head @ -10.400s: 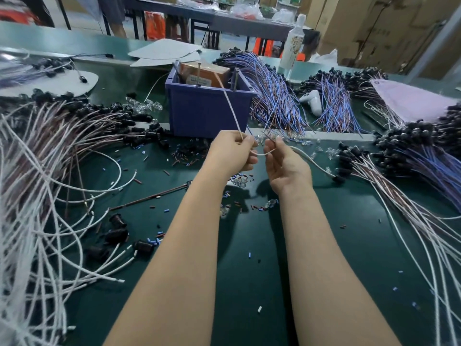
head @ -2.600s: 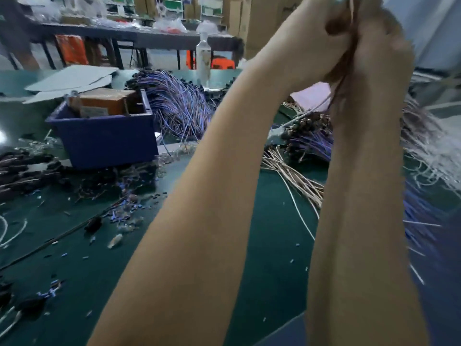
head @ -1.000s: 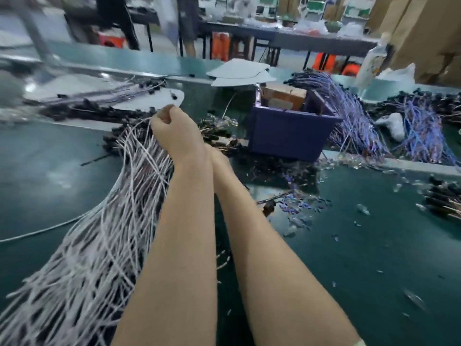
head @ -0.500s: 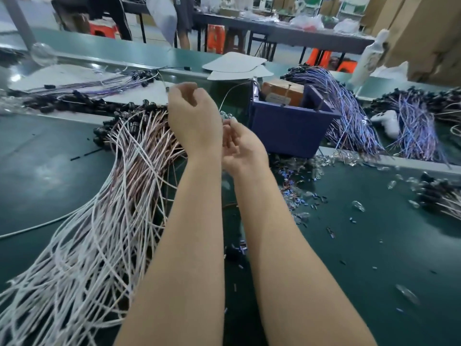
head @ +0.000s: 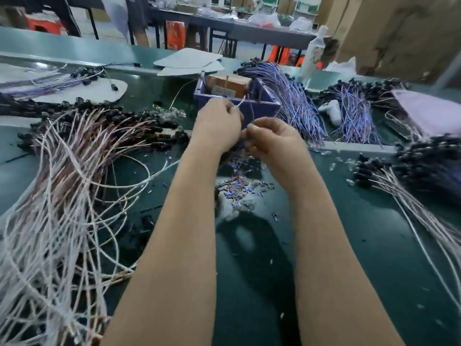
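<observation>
Head view, dark green worktop (head: 374, 245), contents as follows. Left hand (head: 217, 126): raised just above the worktop, directly in front of blue bin (head: 264, 106), fingers curled, thumb and forefinger pinching thin white wire (head: 241, 103); wire slanting up and to the right from the pinch, across the bin's front wall. Right hand (head: 272, 138): just beside the left, fingertips nearly meeting it, fingers bunched and curled; impossible to tell whether gripping the same wire, some smaller piece or nothing. Cardboard box (head: 229, 83): inside the blue bin, brown, label facing front. Heap of white and brown wires (head: 62, 196): left of the forearms, fanned toward the near edge, black caps at the far ends. Blue-and-purple wire bundle (head: 296, 108): draped against the bin's right side. Second such bundle (head: 354, 116): farther right, white plastic object (head: 331, 111) between the two. Black-capped wires (head: 424, 161): right edge, blurred, pale leads trailing toward the near corner. Small blue offcuts (head: 237, 188): scattered on the worktop below and between the wrists. White card sheets (head: 189, 62): flat, behind the bin. White bottle (head: 313, 53): upright, far side, right of the bin.
</observation>
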Demonstrator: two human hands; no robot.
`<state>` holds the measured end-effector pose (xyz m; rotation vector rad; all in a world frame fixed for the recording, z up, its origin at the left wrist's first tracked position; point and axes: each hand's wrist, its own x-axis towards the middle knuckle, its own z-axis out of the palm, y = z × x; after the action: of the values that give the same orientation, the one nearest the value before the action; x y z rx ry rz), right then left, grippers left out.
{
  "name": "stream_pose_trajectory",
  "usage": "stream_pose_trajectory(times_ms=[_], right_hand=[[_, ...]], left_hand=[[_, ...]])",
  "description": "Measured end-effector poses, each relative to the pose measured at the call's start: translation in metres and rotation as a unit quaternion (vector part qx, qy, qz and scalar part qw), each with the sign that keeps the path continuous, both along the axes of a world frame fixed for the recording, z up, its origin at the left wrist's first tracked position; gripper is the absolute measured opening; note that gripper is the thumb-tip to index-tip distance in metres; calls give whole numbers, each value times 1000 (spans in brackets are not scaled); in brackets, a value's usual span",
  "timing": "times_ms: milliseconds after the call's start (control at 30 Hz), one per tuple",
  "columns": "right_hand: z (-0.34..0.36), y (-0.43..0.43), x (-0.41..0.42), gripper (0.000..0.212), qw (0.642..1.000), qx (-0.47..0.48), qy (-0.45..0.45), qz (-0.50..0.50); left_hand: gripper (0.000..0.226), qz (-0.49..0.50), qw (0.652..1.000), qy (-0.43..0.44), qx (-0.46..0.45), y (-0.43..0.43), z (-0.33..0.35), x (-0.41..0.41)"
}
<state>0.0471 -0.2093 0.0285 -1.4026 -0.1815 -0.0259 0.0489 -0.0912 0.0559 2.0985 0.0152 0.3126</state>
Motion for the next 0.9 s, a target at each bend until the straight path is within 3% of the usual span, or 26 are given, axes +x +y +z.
stream_pose_trajectory(times_ms=[133,200,367,467,533,600,800,900], right_hand=[[-9,-13,0,19,994,82,-23,69],[-11,-19,1,24,993,91,-44,57],[-17,-32,10,24,987,54,-66,-136],[-18,-39,12,25,952,207,-9,-227],[-18,-43,11,25,917,314,34,-244],[-20,-42,10,23,904,355,55,-232],[-30,-23,10,17,964,226,37,-135],[-34,-20,10,16,982,150,22,-112]], left_hand=[[23,-75,996,-33,-19,-42,3,0],[23,-95,995,-41,-4,-54,0,0],[28,-88,995,-26,41,-49,-14,5],[29,-133,986,48,89,-33,-23,5],[24,-144,985,52,73,-27,-24,4],[19,-133,990,31,46,-24,-23,5],[16,-145,989,18,-12,-30,-28,4],[17,-132,991,15,6,-30,-28,4]])
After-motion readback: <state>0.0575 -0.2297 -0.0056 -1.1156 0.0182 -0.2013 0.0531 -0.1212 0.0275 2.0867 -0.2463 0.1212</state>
